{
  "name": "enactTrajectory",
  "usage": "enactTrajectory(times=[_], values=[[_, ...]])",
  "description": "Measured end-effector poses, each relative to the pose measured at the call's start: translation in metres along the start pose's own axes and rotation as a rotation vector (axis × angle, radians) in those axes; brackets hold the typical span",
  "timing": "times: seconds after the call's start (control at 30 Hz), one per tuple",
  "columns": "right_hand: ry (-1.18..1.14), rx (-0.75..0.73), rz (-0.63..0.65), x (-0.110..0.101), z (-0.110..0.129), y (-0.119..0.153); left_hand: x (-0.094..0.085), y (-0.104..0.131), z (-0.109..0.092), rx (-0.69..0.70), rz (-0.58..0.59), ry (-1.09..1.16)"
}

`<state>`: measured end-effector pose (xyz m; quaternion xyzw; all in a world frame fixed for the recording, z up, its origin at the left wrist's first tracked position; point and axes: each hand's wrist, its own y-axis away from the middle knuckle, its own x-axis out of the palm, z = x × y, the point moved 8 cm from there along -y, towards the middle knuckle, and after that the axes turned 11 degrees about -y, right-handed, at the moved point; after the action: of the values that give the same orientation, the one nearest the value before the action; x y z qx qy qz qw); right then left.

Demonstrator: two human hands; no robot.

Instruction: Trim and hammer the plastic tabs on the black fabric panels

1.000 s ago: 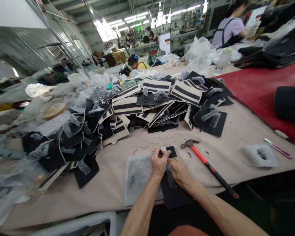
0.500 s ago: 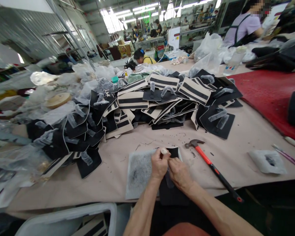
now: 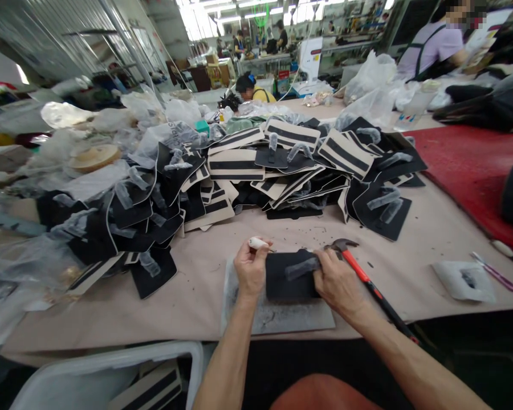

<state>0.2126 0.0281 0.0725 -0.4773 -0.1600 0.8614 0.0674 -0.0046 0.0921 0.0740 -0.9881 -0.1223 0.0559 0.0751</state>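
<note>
My left hand [image 3: 250, 270] is closed round a small awl [image 3: 259, 244] with a white handle; its thin tip points right, by the top left corner of a black panel [image 3: 286, 282]. At the panel's right edge my right hand [image 3: 336, 279] grips it, fingers partly hidden. A plastic-wrapped strap [image 3: 301, 269] lies across the panel's face. Beneath is a grey, scuffed board [image 3: 297, 322] on the table. Just right of my right hand rests a claw hammer [image 3: 357, 265] with a red and black handle.
A heap of black panels with cream, striped backs [image 3: 235, 165] fills the table's middle. Plastic bags [image 3: 145, 114] lie at the left. A plastic bin [image 3: 85, 364] stands below the front edge. Right are a white pad [image 3: 465, 282], a purple tool [image 3: 496, 272] and a red sheet [image 3: 465, 154]. People work beyond.
The black panel has turned and moved up onto the board, now lying crosswise. My hands have parted: the left moved left with the awl, the right moved right to the panel's edge.
</note>
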Motion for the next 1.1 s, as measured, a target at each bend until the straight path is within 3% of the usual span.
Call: enactTrajectory(times=[0.13,0.3,0.6,0.77,1.1], values=[[-0.113,0.256,0.147,0.009,-0.015,0.018,-0.002,0.017,0.041,-0.13,-0.051,0.088],[-0.299,0.427,0.251,0.029,-0.016,0.041,0.023,0.023,0.06,-0.2,0.045,0.149],[-0.365,0.479,0.359,0.043,-0.005,0.046,0.078,0.017,0.081,-0.226,0.22,0.127],[-0.444,0.514,0.387,0.054,-0.007,0.049,0.081,0.02,0.095,-0.215,0.233,0.107],[-0.51,0.489,0.34,0.058,-0.016,0.053,0.082,0.021,0.086,-0.155,0.286,0.008]])
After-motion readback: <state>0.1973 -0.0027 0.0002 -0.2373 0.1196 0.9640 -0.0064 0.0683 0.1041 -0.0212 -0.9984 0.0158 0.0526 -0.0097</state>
